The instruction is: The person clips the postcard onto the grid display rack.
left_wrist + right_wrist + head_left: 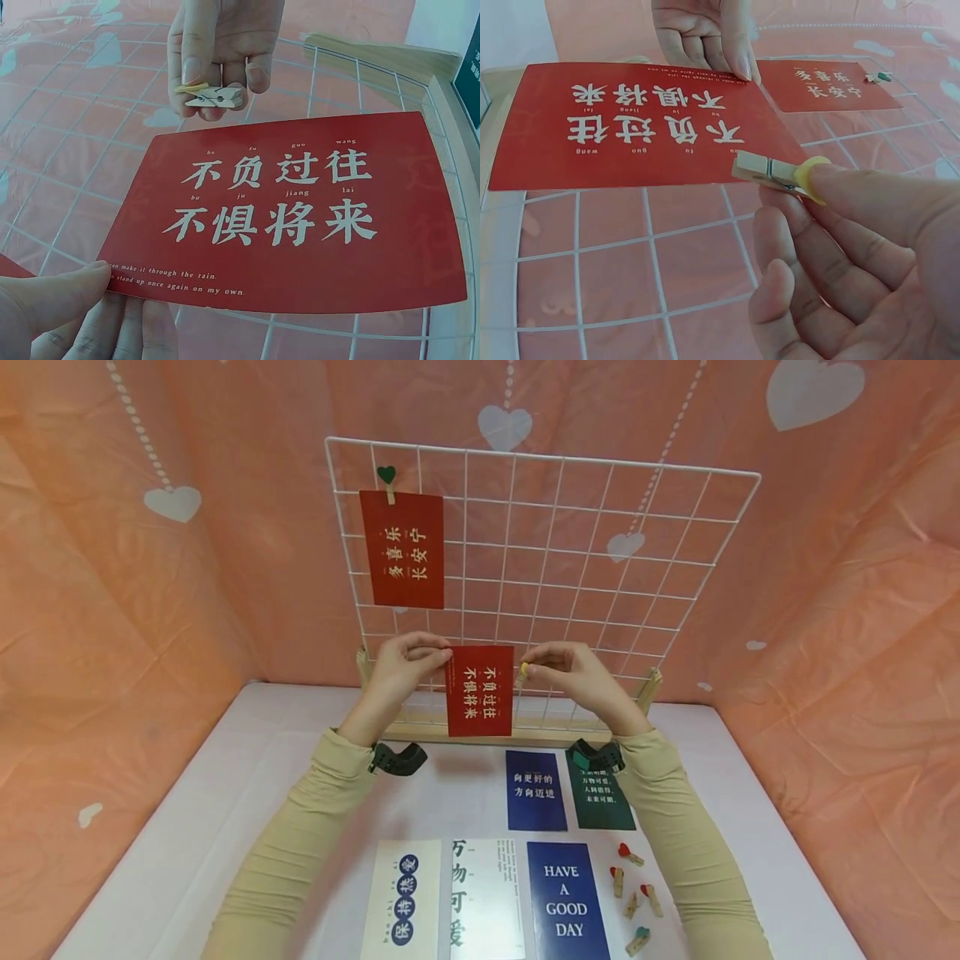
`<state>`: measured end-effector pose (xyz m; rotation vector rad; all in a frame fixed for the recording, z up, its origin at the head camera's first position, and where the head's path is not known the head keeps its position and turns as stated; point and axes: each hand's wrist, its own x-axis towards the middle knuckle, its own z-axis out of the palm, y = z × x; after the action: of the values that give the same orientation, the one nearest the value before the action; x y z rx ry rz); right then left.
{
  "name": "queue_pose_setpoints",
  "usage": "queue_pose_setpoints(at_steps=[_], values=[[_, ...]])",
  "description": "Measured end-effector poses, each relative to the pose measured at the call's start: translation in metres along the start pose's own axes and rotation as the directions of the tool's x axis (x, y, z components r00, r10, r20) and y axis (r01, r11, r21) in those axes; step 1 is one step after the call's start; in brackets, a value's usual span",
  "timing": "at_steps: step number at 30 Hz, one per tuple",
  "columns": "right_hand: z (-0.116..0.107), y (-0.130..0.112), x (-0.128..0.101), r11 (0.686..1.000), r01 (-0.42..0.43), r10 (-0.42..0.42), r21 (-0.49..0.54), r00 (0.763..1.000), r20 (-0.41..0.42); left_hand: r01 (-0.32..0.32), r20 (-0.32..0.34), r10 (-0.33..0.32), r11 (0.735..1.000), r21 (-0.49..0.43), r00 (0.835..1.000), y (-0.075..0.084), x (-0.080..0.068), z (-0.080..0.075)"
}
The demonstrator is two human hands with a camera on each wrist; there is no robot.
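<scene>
Nearest the camera: a row of cards lies flat on the surface, among them the blue "HAVE A GOOD DAY" card, with a few spare small clips scattered just to its right.
Left hand: thumb and fingers pinch the left edge of the red card, holding it up against the white wire grid.
Right hand: fingers curled round a small wooden clip with a yellow tip, pinched between thumb and forefinger.
Where the card is: low on the grid, just above its wooden base, with its long axis running up and down and its top edge along one of the grid wires.
Key relation: the clip sits at the card's upper right corner, nose pointing toward the card; from the right wrist view its tip looks touching or just short of the edge, and I cannot tell which. The right hand is the nearer one to that corner; the left hand is on the opposite side.
Elsewhere on the grid: another red card hangs at the upper left under a green heart clip.
</scene>
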<state>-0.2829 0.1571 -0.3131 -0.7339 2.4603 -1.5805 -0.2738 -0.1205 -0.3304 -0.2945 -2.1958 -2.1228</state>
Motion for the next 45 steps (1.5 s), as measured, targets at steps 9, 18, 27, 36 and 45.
queue_pose_setpoints(at_steps=[9, 18, 27, 36, 45], values=[[-0.004, -0.010, 0.005, 0.998, 0.064, -0.064, 0.000, 0.998, -0.019, -0.049, 0.015, 0.049, 0.999, -0.007, 0.999, 0.015, 0.006, 0.005], [-0.009, -0.029, 0.010, 0.994, 0.112, -0.111, 0.013, 0.992, -0.062, -0.105, 0.013, 0.105, 0.994, -0.014, 0.994, 0.038, 0.013, 0.009], [-0.013, -0.044, 0.015, 0.988, 0.152, -0.150, 0.011, 0.983, -0.106, -0.116, -0.015, 0.115, 0.992, -0.044, 0.993, 0.059, 0.024, 0.006], [-0.020, -0.055, 0.019, 0.983, 0.184, -0.181, 0.006, 0.969, -0.166, -0.142, -0.048, 0.141, 0.990, -0.004, 0.989, 0.075, 0.033, 0.005], [-0.024, -0.064, 0.025, 0.972, 0.236, -0.235, -0.019, 0.954, -0.187, -0.145, -0.074, 0.142, 0.989, -0.024, 0.987, 0.082, 0.033, 0.006]])
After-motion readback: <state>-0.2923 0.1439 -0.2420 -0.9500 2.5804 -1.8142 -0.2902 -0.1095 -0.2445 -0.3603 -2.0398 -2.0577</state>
